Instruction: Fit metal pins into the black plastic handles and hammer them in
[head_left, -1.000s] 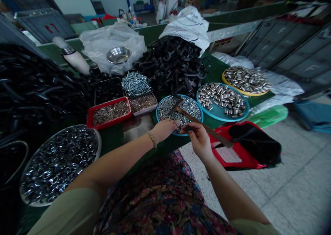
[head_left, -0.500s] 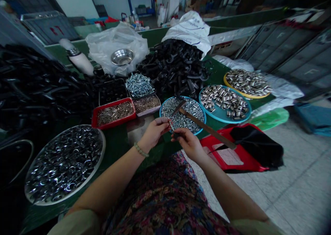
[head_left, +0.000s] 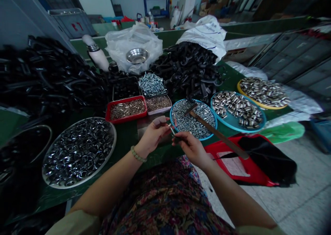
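Observation:
My left hand point(head_left: 152, 135), with a beaded bracelet at the wrist, is closed, thumb and fingertips pinched at the upper end of a slim silver screw point(head_left: 172, 129). My right hand point(head_left: 191, 147) is also closed, its fingertips around a small dark part point(head_left: 176, 139) at the screw's lower end. How the two pieces fit together is too small to make out. Just beyond the hands lies a blue round tray point(head_left: 216, 122) of small silver metal pieces. A hammer point(head_left: 219, 135) with a wooden handle rests across it.
A red tray point(head_left: 106, 116) of small pins stands beside boxes of bolts point(head_left: 152, 84) and tiny parts point(head_left: 158, 103). A large round tray point(head_left: 113, 142) of metal rings is left. Black parts point(head_left: 191, 62) pile up behind. A red and black bag point(head_left: 261, 162) lies right.
The camera view has shifted left, so the trays appear farther right. Both hands stay together, pinching the same pieces, with the fingers slightly changed around the screw.

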`<action>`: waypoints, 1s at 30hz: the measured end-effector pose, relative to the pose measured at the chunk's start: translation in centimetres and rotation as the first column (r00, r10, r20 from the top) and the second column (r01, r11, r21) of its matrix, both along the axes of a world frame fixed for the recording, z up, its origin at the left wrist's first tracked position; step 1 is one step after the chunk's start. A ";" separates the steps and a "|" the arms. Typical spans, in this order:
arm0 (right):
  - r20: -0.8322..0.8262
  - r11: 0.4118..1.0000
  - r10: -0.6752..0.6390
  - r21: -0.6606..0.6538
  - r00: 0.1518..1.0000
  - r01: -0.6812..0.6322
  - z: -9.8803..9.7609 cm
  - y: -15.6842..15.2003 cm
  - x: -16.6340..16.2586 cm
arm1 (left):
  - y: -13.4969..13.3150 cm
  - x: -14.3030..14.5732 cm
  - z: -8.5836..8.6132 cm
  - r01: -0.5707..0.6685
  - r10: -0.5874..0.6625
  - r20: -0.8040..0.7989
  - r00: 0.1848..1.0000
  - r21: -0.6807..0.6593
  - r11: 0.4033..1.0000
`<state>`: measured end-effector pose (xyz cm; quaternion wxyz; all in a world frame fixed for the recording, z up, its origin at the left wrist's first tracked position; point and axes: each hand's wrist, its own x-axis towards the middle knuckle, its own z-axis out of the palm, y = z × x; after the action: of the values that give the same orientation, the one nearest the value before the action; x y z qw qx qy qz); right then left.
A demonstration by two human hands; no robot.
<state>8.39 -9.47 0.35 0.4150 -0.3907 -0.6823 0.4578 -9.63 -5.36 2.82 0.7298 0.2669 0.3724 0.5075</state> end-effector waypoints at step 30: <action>-0.509 0.846 -0.059 -0.483 0.859 -0.228 -1.0 2.4 -4.1 | -1.6 -6.4 4.3 0.535 0.117 -0.803 0.585 0.490 0.688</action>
<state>4.31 -7.05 -0.61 0.4341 -0.3239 -0.4145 0.7313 -15.99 -6.99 7.12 0.3932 0.7578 0.3960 0.3381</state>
